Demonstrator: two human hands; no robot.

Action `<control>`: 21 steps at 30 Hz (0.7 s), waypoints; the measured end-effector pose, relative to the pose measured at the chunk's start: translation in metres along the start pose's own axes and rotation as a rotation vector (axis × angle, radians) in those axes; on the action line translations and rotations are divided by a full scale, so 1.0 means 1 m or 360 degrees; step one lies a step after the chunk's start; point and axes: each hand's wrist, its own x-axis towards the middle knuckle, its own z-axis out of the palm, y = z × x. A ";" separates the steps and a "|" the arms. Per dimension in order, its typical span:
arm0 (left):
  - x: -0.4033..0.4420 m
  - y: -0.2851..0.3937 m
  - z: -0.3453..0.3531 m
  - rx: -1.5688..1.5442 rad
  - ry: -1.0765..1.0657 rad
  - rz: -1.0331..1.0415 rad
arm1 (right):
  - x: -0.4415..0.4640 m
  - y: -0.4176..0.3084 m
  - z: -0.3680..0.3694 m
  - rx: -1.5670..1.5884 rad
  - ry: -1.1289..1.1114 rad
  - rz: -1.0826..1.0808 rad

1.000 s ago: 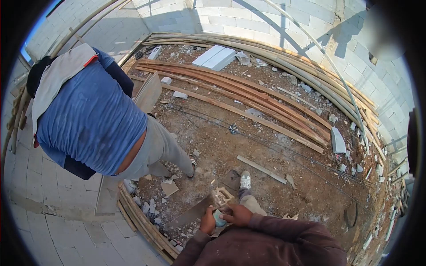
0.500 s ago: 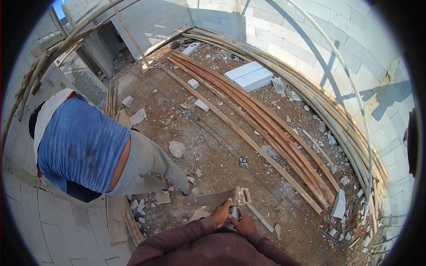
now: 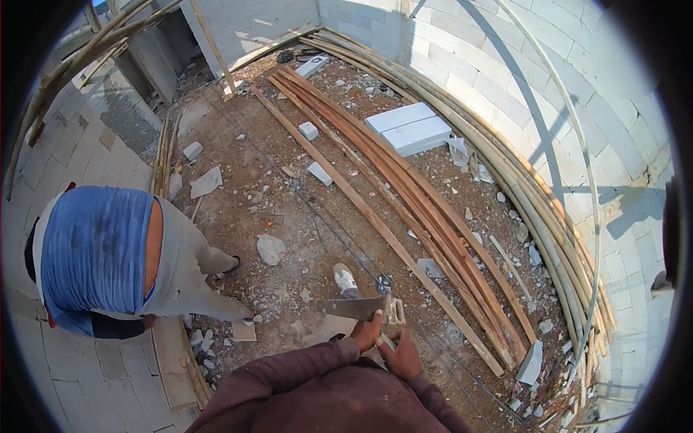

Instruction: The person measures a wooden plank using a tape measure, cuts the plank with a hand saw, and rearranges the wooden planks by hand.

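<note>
A hand saw (image 3: 348,309) lies level in front of me, its blade to the left and its pale handle (image 3: 395,311) to the right. My left hand (image 3: 367,333) is closed on the saw, with the thumb against the blade near the handle. Just right of it and lower, my right hand (image 3: 403,356) is closed around a small pale green thing (image 3: 388,340), whose kind I cannot make out. Both hands are close together before my chest. Beyond the saw, my shoe (image 3: 344,277) shows on the dirt floor.
Another person (image 3: 101,252) in a blue shirt bends at the left block wall. Long reddish wooden planks (image 3: 433,216) lie at centre right. Bamboo poles (image 3: 505,173) line the right wall, near white blocks (image 3: 410,128). Rubble and thin dark lines cross the floor.
My foot has come into view ahead, and the scene has shifted. The other person appears farther left. The saw stays in my left hand, and my right hand remains beside it.
</note>
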 end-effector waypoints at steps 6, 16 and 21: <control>0.120 0.044 -0.053 -0.0240 0.0314 0.0299 | 0.151 -0.059 -0.003 -0.0369 0.0030 0.0043; 0.248 0.179 -0.295 -0.1075 0.0496 -0.0100 | 0.349 -0.121 -0.043 -0.0809 -0.0285 -0.0011; 0.294 0.206 -0.444 -0.1208 0.0785 0.0158 | 0.398 -0.044 -0.130 -0.0770 -0.0484 0.0409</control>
